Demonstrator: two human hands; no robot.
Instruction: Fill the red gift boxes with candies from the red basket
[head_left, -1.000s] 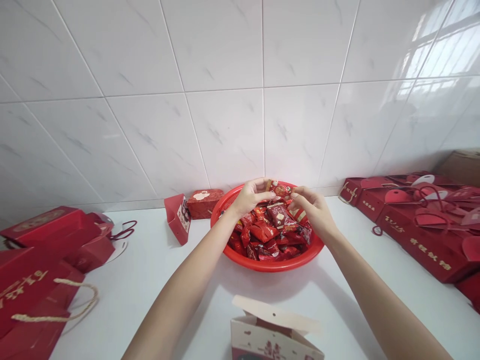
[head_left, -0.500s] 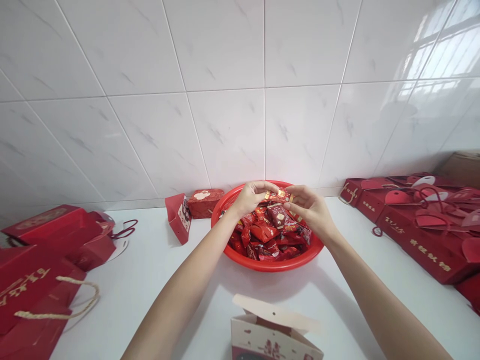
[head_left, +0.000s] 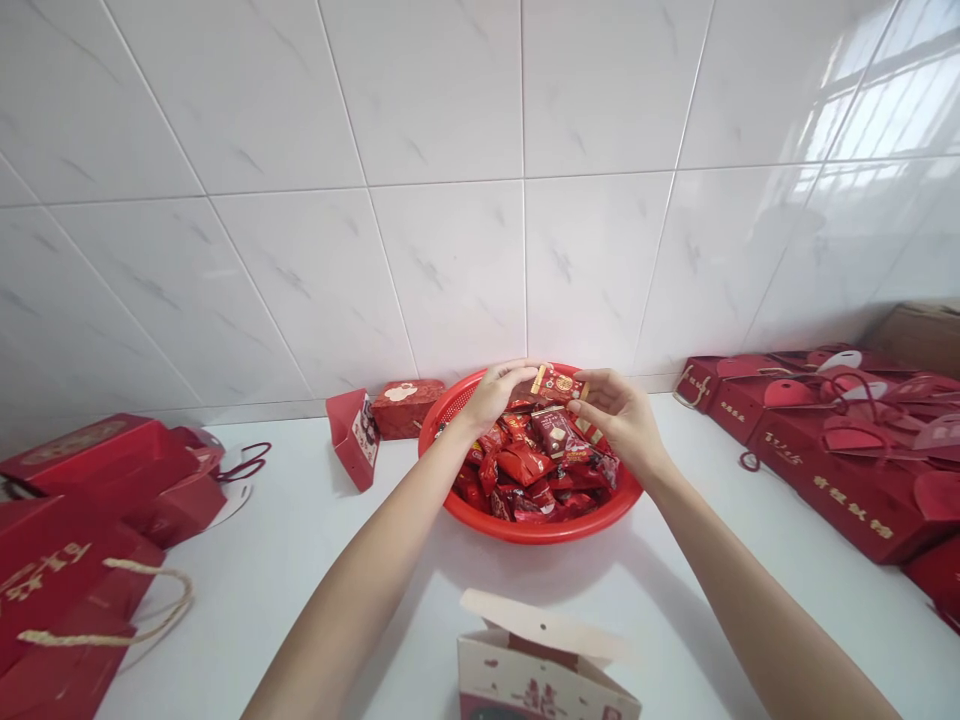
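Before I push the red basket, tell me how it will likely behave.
The red basket should keep its shape, its smooth rim looking like moulded plastic. Low and wide on the white counter, it would probably slide rather than tip. The loosely heaped wrapped packets might shift.

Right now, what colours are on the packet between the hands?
The packet is red with gold ends and gold printing, showing best in the head view.

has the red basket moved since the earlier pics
No. Against the wall tiles, the red basket sits where it did, still beside the small patterned box; only the whole view has shifted slightly.
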